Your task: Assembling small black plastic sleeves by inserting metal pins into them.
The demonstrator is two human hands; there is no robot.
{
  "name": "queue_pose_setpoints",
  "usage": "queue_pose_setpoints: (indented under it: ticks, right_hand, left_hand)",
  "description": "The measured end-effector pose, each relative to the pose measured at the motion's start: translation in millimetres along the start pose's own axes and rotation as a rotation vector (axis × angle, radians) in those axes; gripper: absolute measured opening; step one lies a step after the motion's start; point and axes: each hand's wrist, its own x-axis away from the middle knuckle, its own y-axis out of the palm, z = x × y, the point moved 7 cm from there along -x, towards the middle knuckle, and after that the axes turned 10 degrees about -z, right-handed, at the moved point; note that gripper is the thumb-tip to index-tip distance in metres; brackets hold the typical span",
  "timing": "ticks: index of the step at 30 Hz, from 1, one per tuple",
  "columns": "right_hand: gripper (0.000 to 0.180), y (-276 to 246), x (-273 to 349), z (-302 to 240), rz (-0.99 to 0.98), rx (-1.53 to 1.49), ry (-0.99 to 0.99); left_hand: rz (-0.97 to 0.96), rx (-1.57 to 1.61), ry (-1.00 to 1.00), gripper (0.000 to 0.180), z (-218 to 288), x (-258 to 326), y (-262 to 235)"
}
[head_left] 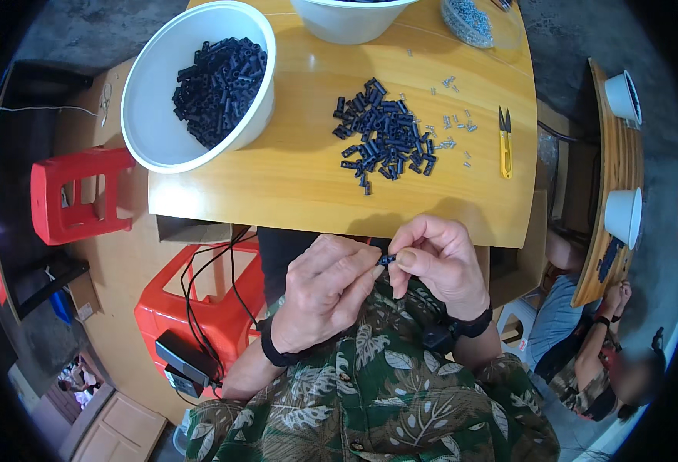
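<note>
Both hands meet just below the near edge of the table (308, 202), over the lap. The left hand (325, 289) and the right hand (440, 266) are each pinched shut on one small black part (386, 260), held between their fingertips at chest height, off the table. The part looks like a short, stiff plastic piece, light and hard; being so small, it is probably best held by its ends between thumb and forefinger, and could easily slip and drop into the lap. On the table a loose pile (386, 137) of the same black parts lies toward the right, with tiny screws (450, 123) scattered just beside it and yellow snips (505, 143) near the right edge. A white bowl (140, 98) full of more black parts overhangs the left edge. Open tabletop lies between the pile and the near edge, room enough to reach. Red stools (77, 196) stand to the left below, and another person (585, 350) works at a separate table on the right, well apart.
</note>
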Motion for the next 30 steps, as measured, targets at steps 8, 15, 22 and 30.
queue_pose_setpoints:
  ticks: [8, 15, 22, 30]
  right_hand:
    - [0.011, -0.9, 3.0, -3.2, 0.047, 0.137, -0.017]
    - [0.01, 0.3, 2.3, -1.2, 0.056, 0.152, -0.025]
    - [0.01, -4.4, 4.1, -1.7, 0.087, 0.192, -0.012]
    - [0.011, -1.9, 3.5, 4.4, 0.052, 0.085, -0.043]
  left_hand:
    - [-0.038, 0.196, -0.231, 0.021, -13.0, 5.3, 2.4]
    - [-0.006, 0.273, -0.231, 0.021, -14.1, 4.4, 2.4]
    - [-0.02, 0.113, -0.167, 0.023, -8.9, 1.6, 3.5]
    - [0.005, -0.012, -0.086, 0.021, 0.8, 1.0, 4.0]
